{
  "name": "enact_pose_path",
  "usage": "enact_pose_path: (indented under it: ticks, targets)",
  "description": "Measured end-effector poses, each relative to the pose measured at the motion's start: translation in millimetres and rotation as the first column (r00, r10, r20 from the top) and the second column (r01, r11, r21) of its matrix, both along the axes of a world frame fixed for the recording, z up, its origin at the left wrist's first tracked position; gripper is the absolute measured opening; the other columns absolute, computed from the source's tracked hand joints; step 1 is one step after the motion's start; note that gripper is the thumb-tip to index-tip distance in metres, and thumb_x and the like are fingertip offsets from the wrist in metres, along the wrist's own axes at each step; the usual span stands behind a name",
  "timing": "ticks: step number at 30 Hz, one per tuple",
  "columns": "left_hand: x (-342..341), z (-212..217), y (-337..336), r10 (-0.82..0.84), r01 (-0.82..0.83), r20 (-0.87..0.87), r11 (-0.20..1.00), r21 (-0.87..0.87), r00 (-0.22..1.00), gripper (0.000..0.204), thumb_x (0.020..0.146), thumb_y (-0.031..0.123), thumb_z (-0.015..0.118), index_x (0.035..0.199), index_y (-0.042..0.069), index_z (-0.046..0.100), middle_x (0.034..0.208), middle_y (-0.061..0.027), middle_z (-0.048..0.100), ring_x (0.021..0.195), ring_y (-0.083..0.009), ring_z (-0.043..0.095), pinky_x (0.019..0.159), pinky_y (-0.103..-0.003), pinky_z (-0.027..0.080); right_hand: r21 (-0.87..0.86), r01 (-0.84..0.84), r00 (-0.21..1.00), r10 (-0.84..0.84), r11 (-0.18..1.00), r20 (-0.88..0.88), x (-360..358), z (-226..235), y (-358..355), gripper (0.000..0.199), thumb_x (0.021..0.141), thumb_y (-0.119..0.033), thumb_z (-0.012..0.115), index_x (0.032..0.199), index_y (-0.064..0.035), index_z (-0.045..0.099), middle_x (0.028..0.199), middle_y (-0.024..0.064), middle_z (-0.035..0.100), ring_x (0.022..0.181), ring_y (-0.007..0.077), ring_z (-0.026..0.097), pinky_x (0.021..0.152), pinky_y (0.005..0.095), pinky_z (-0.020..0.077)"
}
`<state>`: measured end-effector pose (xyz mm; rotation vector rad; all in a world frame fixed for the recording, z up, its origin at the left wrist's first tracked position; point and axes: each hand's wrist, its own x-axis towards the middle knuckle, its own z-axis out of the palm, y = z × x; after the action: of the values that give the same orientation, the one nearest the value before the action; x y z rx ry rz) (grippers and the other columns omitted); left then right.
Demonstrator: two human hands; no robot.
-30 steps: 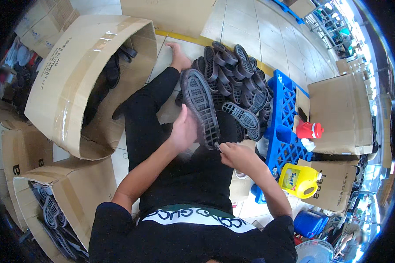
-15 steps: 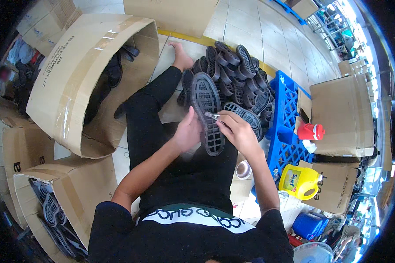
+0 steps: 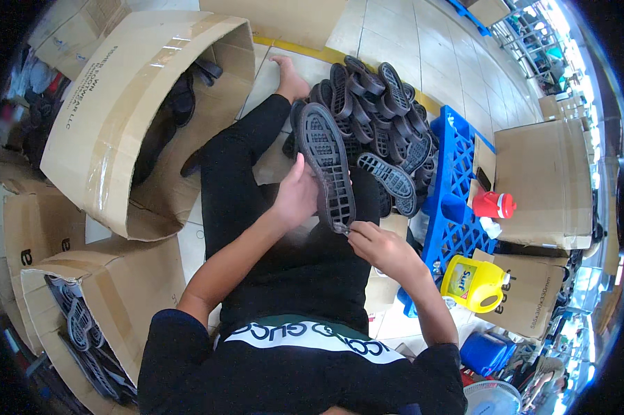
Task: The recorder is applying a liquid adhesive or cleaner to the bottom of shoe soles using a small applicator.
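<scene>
While we sit on the floor, our right hand (image 3: 384, 249) pinches the near end of a dark moulded rubber shoe sole (image 3: 329, 166), seemingly picking at its edge; whether it holds a tool we cannot tell. Our left hand (image 3: 296, 197) grasps the sole at mid-length, tread up, over our lap. We judge trimming under way; next, work along the rim. Beyond lies a heap of dark soles (image 3: 384, 117) beside a blue plastic pallet (image 3: 457, 187).

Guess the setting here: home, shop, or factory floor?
Likely a footwear workshop or factory floor. A pile of black shoe soles lies on the tiles, cardboard cartons hold more, and the left hand holds one sole.
</scene>
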<state>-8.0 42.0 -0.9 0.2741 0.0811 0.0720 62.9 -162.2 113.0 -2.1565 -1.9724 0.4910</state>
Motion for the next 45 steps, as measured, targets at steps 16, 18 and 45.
enact_pose_path:
  ticks: [16,18,45]
  targets:
    - [3,-3,-1,-0.060,0.060,0.006,0.998,0.033,0.998,0.084,0.094,0.070,0.017,0.150,0.007,0.026,0.145,-0.0198,0.043,0.132,-0.0376,0.044,0.112,-0.051,0.031,0.145,-0.048,0.986,0.024,0.988,0.163,7,-11,-7,0.018,0.080,-0.004,0.059,0.097,-0.0021,0.056,0.109,0.0124,0.057,0.096,0.0265,0.063,0.072,0.0345,0.0566]
    - [2,-2,0,-0.073,0.073,-0.003,0.996,0.046,0.997,0.084,0.094,0.070,0.017,0.150,0.008,0.026,0.145,-0.0199,0.043,0.132,-0.0375,0.044,0.113,-0.051,0.031,0.072,0.026,0.998,-0.023,0.997,-0.052,0,-4,-16,0.013,0.084,-0.004,0.060,0.097,-0.0020,0.056,0.110,0.0125,0.058,0.093,0.0277,0.064,0.072,0.0344,0.0566]
    - [74,-14,-21,-0.122,0.666,-0.751,0.568,0.484,0.649,0.068,0.097,0.064,0.038,0.135,0.010,0.055,0.120,-0.0064,0.065,0.096,-0.0175,0.065,0.086,-0.033,0.052,-0.500,0.844,-0.292,0.614,-0.196,-0.734,28,-227,-55,0.007,0.097,-0.010,0.056,0.097,-0.0034,0.056,0.089,0.0080,0.065,0.075,0.0144,0.062,0.068,0.0267,0.0537]
